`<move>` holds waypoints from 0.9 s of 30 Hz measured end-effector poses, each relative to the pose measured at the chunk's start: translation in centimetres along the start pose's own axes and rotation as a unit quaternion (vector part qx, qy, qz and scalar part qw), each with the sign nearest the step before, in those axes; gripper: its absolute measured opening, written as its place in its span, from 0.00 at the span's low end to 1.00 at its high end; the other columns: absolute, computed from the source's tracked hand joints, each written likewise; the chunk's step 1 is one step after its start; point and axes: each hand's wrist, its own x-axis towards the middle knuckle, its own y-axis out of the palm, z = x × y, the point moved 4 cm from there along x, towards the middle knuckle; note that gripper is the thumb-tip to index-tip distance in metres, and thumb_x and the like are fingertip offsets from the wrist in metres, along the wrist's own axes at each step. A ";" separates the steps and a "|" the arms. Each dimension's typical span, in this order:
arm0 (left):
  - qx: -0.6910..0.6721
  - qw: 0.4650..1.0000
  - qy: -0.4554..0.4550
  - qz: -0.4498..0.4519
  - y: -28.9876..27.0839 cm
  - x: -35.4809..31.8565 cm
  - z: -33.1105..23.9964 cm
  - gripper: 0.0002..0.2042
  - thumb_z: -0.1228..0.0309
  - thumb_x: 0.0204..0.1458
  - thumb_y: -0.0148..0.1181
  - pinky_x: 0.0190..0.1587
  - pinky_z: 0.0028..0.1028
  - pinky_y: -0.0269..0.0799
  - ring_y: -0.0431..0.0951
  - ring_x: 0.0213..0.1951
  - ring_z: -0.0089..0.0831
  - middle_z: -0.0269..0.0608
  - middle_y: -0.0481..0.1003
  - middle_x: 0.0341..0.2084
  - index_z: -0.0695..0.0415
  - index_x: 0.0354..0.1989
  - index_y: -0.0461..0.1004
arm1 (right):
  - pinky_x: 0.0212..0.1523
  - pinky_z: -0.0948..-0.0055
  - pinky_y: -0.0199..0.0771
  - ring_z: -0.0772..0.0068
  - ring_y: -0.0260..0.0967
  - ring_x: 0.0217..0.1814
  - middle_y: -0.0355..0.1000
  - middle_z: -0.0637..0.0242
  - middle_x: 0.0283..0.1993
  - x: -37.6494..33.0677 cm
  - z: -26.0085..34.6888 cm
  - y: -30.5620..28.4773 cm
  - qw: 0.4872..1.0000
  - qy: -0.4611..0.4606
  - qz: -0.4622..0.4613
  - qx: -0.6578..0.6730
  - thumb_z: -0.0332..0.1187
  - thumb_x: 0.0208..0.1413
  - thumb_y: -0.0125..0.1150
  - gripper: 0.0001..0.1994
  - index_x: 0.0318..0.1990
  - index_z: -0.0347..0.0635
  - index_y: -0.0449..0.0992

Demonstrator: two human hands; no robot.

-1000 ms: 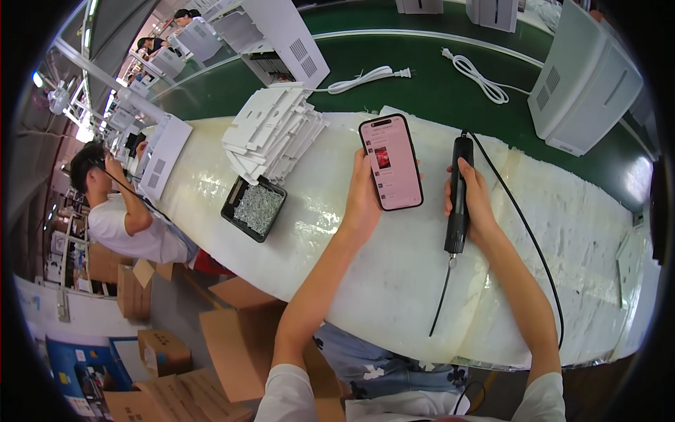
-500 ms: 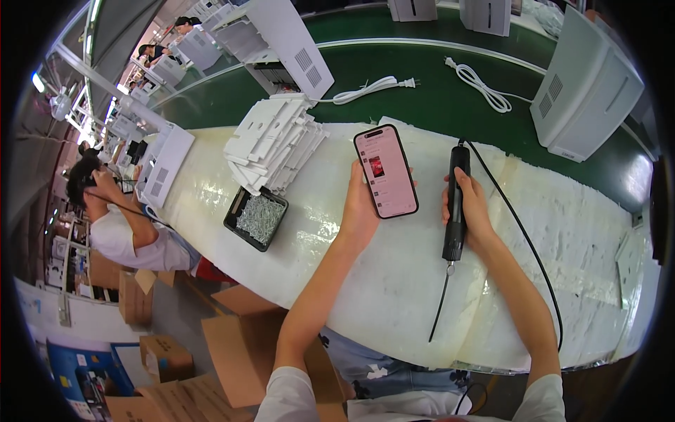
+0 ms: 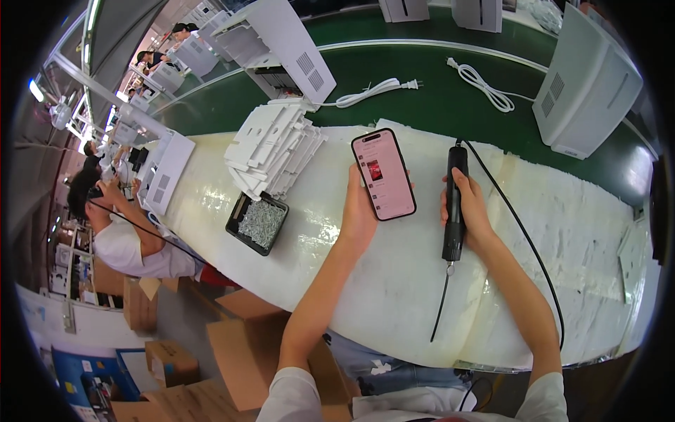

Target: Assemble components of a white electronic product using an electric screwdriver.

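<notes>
A smartphone (image 3: pixel 384 174) with a lit pinkish screen is held up over the white work surface (image 3: pixel 394 281) by my left hand (image 3: pixel 357 211), whose fingers wrap behind it. To its right, my right hand (image 3: pixel 472 211) is closed round a black electric screwdriver (image 3: pixel 453 221). The screwdriver's long thin bit points toward me, and a black cord runs from its far end down past my right forearm. Left of the phone stands a black tray (image 3: pixel 259 224) full of small screws. Just beyond the tray, flat white plastic panels (image 3: pixel 271 148) are piled in a stack.
A green conveyor (image 3: pixel 401 105) runs behind the surface, carrying white appliance housings (image 3: pixel 587 88) and coiled white power cords (image 3: pixel 485 84). At the left a co-worker (image 3: pixel 123 232) sits near another white housing (image 3: pixel 169 172). Open cardboard boxes (image 3: pixel 246 359) stand by my left side.
The view has shifted slightly. Both hands keep hold of the phone and the screwdriver, with almost no movement.
</notes>
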 end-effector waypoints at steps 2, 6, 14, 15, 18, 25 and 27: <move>0.000 1.000 -0.006 0.005 -0.2 0.0 0.2 0.31 0.44 0.68 0.30 0.58 0.40 0.74 0.78 0.54 0.42 0.48 0.75 0.54 0.57 0.65 0.62 | 0.17 0.72 0.68 0.75 0.63 0.15 0.65 0.67 0.23 0.1 -0.4 -0.1 1.000 0.000 0.002 0.003 0.52 0.68 0.49 0.22 0.48 0.39 0.64; -0.002 1.000 -0.014 0.008 0.1 -0.2 0.2 0.31 0.44 0.68 0.29 0.58 0.40 0.74 0.79 0.53 0.42 0.48 0.75 0.54 0.57 0.65 0.62 | 0.17 0.72 0.68 0.75 0.63 0.16 0.65 0.67 0.23 0.1 -0.4 -0.2 1.000 0.001 0.006 0.008 0.52 0.68 0.48 0.21 0.48 0.39 0.64; 0.006 1.000 0.002 0.011 0.0 -0.3 -0.1 0.31 0.45 0.68 0.29 0.58 0.40 0.73 0.78 0.54 0.43 0.49 0.74 0.54 0.57 0.65 0.61 | 0.18 0.72 0.69 0.75 0.63 0.16 0.65 0.67 0.23 -0.1 -0.2 -0.1 1.000 0.001 0.002 0.007 0.51 0.68 0.49 0.21 0.48 0.39 0.64; 0.005 1.000 0.002 0.011 -0.1 -0.3 -0.1 0.31 0.45 0.68 0.30 0.58 0.40 0.73 0.78 0.54 0.43 0.49 0.74 0.55 0.57 0.66 0.61 | 0.18 0.72 0.69 0.75 0.63 0.16 0.65 0.67 0.24 -0.1 -0.1 -0.1 1.000 0.001 0.002 0.008 0.51 0.68 0.49 0.21 0.48 0.39 0.64; 0.005 1.000 0.003 0.016 0.0 -0.2 0.1 0.31 0.45 0.68 0.29 0.59 0.40 0.73 0.78 0.54 0.44 0.50 0.74 0.55 0.57 0.66 0.60 | 0.18 0.72 0.69 0.74 0.63 0.16 0.65 0.67 0.24 0.1 -0.4 -0.3 1.000 -0.001 0.005 0.009 0.51 0.68 0.50 0.21 0.47 0.39 0.64; 0.005 1.000 0.000 0.014 0.1 -0.2 0.1 0.31 0.45 0.69 0.28 0.59 0.41 0.73 0.78 0.54 0.45 0.50 0.73 0.55 0.57 0.66 0.59 | 0.18 0.72 0.69 0.74 0.64 0.16 0.66 0.66 0.23 0.1 -0.3 -0.3 1.000 0.001 0.003 0.010 0.52 0.68 0.50 0.22 0.48 0.38 0.64; 0.005 1.000 0.001 0.012 0.1 -0.3 0.0 0.30 0.46 0.69 0.28 0.59 0.42 0.72 0.78 0.54 0.45 0.51 0.73 0.56 0.56 0.67 0.59 | 0.18 0.73 0.69 0.74 0.64 0.15 0.66 0.67 0.23 0.1 -0.3 -0.3 1.000 -0.002 0.007 0.009 0.52 0.68 0.50 0.22 0.48 0.38 0.64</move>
